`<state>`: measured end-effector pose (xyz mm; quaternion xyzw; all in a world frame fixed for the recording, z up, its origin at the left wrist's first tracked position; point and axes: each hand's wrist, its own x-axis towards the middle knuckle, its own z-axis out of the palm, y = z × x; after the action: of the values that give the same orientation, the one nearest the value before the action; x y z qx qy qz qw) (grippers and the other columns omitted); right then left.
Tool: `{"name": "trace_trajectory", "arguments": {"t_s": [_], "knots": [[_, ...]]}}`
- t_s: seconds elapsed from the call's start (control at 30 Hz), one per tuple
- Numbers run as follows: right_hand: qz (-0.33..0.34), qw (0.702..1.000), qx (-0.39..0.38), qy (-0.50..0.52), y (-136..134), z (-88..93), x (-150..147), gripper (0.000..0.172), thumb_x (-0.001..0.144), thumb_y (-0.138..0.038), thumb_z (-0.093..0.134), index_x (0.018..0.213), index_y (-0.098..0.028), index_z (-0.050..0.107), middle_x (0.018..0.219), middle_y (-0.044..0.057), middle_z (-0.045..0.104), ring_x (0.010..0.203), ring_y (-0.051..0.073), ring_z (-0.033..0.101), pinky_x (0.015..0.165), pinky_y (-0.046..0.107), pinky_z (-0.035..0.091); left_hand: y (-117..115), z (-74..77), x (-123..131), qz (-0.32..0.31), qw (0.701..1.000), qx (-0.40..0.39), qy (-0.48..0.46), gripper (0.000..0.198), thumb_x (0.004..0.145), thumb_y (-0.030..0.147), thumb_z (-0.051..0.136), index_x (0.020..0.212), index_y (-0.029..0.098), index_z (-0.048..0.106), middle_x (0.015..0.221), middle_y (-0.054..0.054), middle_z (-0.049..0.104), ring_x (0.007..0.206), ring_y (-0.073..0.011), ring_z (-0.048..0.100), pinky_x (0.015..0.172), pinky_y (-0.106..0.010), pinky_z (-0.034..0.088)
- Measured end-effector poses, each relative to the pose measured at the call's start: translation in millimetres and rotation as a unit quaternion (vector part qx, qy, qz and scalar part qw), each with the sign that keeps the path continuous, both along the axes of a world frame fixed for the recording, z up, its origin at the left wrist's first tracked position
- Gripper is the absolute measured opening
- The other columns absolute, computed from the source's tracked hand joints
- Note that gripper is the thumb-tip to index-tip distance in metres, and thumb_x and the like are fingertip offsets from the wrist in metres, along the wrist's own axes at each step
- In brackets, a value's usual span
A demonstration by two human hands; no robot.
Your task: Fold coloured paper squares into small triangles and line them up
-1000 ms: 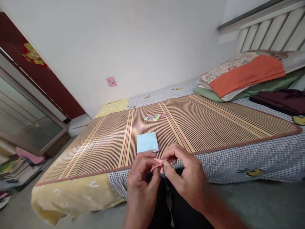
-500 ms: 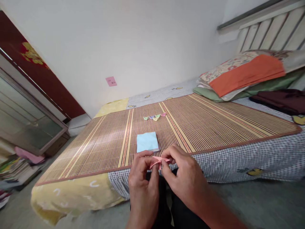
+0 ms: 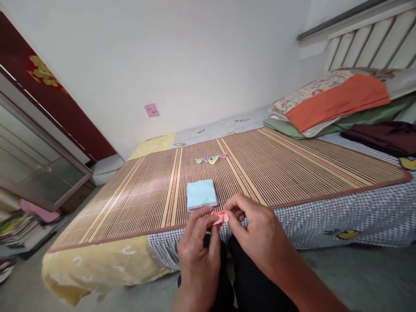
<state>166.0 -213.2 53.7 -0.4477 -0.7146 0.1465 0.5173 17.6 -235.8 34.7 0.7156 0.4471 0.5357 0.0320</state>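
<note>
Both my hands pinch a small folded pink paper piece [image 3: 221, 217] just in front of the bed's near edge. My left hand [image 3: 199, 251] grips its left side with thumb and fingers closed. My right hand [image 3: 256, 236] holds its right side, fingers curled. Just beyond them a stack of square papers with a light blue top sheet [image 3: 201, 193] lies on the striped bamboo mat [image 3: 292, 164]. Farther back on the mat sits a row of several small folded paper shapes [image 3: 211, 160] in green, purple, yellow and pink.
Folded pillows and blankets [image 3: 334, 102] pile at the bed's head on the right, with a dark red cloth [image 3: 383, 136] beside them. A pink note [image 3: 151, 110] sticks to the white wall. A mirrored cabinet [image 3: 35, 151] and stacked books [image 3: 19, 227] stand left.
My hands have risen slightly toward the mat's edge and turned the pink paper between the fingertips; it now looks more compact. The rest is unchanged.
</note>
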Motion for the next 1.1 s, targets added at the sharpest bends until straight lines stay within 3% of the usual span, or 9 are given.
{"name": "trace_trajectory", "arguments": {"t_s": [0.17,0.37,0.5,0.63,0.8,0.93,1.1], "knots": [[0.031,0.997,0.019,-0.062,-3,2.8,0,0.021,0.087,-0.002,0.048,0.077,-0.019,0.058,0.076,0.002,0.060,0.067,0.016,0.060,0.063,0.029,0.043,-2,2.0,4,-0.012,0.982,-0.148,-0.116,0.009,0.095,0.021,0.064,0.096,0.024,0.073,0.091,-0.001,0.076,0.081,-0.0161,0.073,0.074,-0.026,0.057],[-0.014,0.988,0.058,-0.140,-6,5.6,-4,0.021,0.088,-0.002,0.045,0.079,-0.018,0.056,0.080,0.005,0.059,0.067,0.019,0.058,0.061,0.032,0.040,0,-0.7,5,-0.022,0.953,-0.218,-0.208,0.011,0.094,0.030,0.065,0.095,0.021,0.072,0.090,-0.004,0.078,0.082,-0.0182,0.074,0.074,-0.026,0.057],[-0.046,0.980,0.073,-0.179,-6,6.8,-7,0.021,0.086,-0.002,0.047,0.077,-0.018,0.057,0.079,0.005,0.061,0.068,0.020,0.058,0.062,0.034,0.041,0,-1.4,6,-0.016,0.959,-0.208,-0.191,0.009,0.095,0.029,0.064,0.096,0.022,0.071,0.091,-0.003,0.077,0.083,-0.0178,0.074,0.075,-0.026,0.057],[-0.074,0.973,0.059,-0.210,-6,9.0,-9,0.017,0.085,-0.004,0.054,0.077,-0.017,0.062,0.078,0.005,0.065,0.071,0.023,0.063,0.066,0.036,0.042,-1,-1.4,6,0.000,0.981,-0.141,-0.133,0.009,0.096,0.022,0.062,0.099,0.025,0.070,0.093,0.000,0.076,0.084,-0.0156,0.074,0.077,-0.025,0.056],[-0.045,0.980,-0.025,-0.195,-5,14.9,-12,0.011,0.086,-0.010,0.057,0.082,-0.019,0.063,0.078,0.004,0.068,0.068,0.022,0.066,0.058,0.033,0.039,-2,-2.9,5,0.009,0.995,-0.062,-0.078,0.020,0.096,0.012,0.059,0.106,0.027,0.067,0.099,0.001,0.074,0.090,-0.0139,0.072,0.081,-0.025,0.056],[-0.024,0.982,-0.076,-0.169,-4,17.8,-11,0.010,0.085,-0.011,0.056,0.084,-0.019,0.061,0.078,0.003,0.068,0.069,0.021,0.067,0.059,0.032,0.039,-2,-2.7,7,0.009,0.996,-0.043,-0.072,0.022,0.096,0.010,0.059,0.106,0.028,0.067,0.101,0.001,0.073,0.092,-0.0138,0.071,0.081,-0.025,0.056],[-0.030,0.977,-0.049,-0.207,-4,16.6,-11,0.015,0.082,-0.006,0.050,0.080,-0.019,0.058,0.077,0.005,0.066,0.066,0.022,0.065,0.056,0.033,0.035,-5,-2.2,10,0.010,0.992,-0.068,-0.102,0.016,0.097,0.013,0.059,0.100,0.026,0.068,0.101,-0.001,0.073,0.094,-0.0162,0.070,0.083,-0.028,0.056]]}}
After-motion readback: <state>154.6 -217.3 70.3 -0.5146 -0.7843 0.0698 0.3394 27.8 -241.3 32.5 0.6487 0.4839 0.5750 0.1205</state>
